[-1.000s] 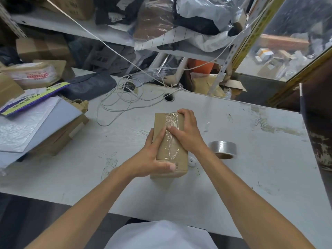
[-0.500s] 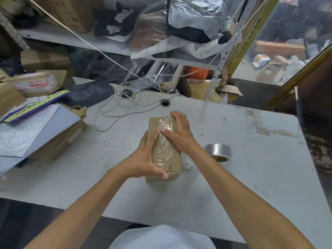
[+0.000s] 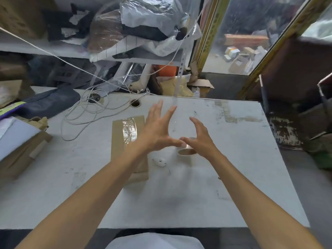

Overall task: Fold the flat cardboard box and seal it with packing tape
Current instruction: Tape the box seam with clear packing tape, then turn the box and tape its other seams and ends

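Above the white work surface [image 3: 224, 186] I have both hands lifted and holding nothing. My left hand [image 3: 156, 130] hangs with fingers spread straight, its palm over the right edge of the brown cardboard box [image 3: 125, 141]. My right hand [image 3: 199, 139] is loosely opened too, fingers gently bent, directly over the roll of clear packing tape [image 3: 186, 151]. Thumb tips of the 2 hands nearly meet. I judge the right hand is placed there to take up the roll for another strip.

Beneath the left forearm, the box lies assembled on the surface, 1 wrinkled strip of clear tape [image 3: 129, 130] running down its top seam, so that seam looks sealed. Just beside the box, near the roll, sits a small white oval object [image 3: 159, 162]. Further off to the left, a loose white cable [image 3: 84, 114] coils clear of the work.
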Demonstrator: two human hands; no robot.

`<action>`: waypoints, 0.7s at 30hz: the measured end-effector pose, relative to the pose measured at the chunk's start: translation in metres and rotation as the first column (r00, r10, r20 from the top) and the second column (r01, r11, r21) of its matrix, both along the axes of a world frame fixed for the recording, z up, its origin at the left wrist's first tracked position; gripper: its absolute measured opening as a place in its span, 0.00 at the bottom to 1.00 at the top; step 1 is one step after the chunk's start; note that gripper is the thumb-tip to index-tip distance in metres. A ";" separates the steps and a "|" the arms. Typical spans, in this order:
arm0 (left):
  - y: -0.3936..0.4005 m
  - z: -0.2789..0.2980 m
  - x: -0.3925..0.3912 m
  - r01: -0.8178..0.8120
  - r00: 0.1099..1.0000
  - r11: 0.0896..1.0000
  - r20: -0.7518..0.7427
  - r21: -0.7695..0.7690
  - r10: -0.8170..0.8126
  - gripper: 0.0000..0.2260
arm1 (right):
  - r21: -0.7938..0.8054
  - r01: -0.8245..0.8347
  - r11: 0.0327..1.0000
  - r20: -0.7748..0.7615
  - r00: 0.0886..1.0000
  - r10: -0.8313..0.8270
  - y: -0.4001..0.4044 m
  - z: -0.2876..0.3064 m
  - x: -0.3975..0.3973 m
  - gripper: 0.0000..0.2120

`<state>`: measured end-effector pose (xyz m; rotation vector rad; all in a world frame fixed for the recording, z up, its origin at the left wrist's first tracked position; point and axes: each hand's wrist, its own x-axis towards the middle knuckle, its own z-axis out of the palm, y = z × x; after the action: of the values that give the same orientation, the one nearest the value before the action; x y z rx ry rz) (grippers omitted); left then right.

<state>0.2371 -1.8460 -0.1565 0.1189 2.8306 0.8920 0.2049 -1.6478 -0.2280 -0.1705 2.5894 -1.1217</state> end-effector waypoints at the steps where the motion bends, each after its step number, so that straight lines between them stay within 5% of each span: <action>1: 0.018 -0.003 -0.002 0.021 0.999 1.000 0.048 -0.002 -0.021 0.56 | 0.030 -0.006 1.000 0.001 1.000 0.006 0.011 -0.004 -0.001 0.42; 8: 0.062 -0.065 0.017 -0.242 0.927 0.960 0.327 0.138 0.186 0.60 | 0.297 -0.269 0.916 0.078 0.963 0.257 0.028 -0.033 -0.016 0.44; 11: 0.059 -0.084 0.030 -0.375 0.871 0.910 0.404 0.177 0.280 0.59 | 0.434 -0.303 0.848 0.068 0.950 0.304 0.021 -0.038 -0.022 0.32; 17: 0.062 -0.078 0.041 -0.446 0.862 0.819 0.420 0.362 0.283 0.61 | 0.034 -0.143 0.989 0.003 0.990 0.143 0.044 0.002 -0.001 0.20; 21: 0.057 -0.050 0.037 -0.314 0.944 0.808 0.258 0.498 0.207 0.51 | -0.030 -0.185 0.982 -0.090 0.979 0.182 0.054 0.043 0.015 0.21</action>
<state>0.2745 -1.7886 -0.2069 -0.2865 2.3749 1.6419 0.2200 -1.5933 -0.1847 -0.4667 2.5646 -1.1202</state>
